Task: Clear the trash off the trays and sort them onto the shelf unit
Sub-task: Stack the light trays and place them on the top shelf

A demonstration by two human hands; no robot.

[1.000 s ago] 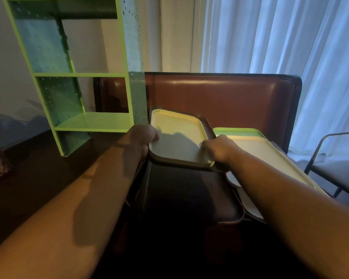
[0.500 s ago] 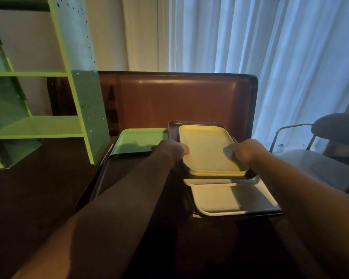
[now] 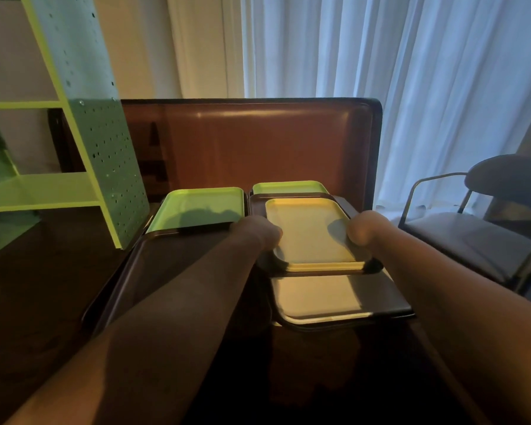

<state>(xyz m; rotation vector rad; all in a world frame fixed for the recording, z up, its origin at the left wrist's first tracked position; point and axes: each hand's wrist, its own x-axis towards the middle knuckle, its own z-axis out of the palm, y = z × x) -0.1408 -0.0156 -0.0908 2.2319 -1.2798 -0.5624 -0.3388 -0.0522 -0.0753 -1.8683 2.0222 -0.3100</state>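
I hold a cream tray [image 3: 310, 231] nested in a dark tray [image 3: 374, 267] by both long sides: my left hand [image 3: 258, 233] grips the left edge, my right hand [image 3: 365, 230] the right edge. Beneath them lies another cream tray [image 3: 316, 297] on a dark one. A green tray [image 3: 203, 207] rests to the left on a large dark tray [image 3: 154, 271]. A second green tray [image 3: 288, 187] shows behind the held pair. The green shelf unit [image 3: 105, 154] stands at the left. No trash is visible on the trays.
A large brown tray or panel [image 3: 258, 139] stands upright behind the trays. A grey chair with a metal frame [image 3: 478, 234] is at the right. White curtains hang behind. The dark table [image 3: 28, 302] extends left under the shelf unit.
My view turned right and the shelf unit slid left. The held cream and dark tray pair moved from beside the shelf to above the stack at the right.
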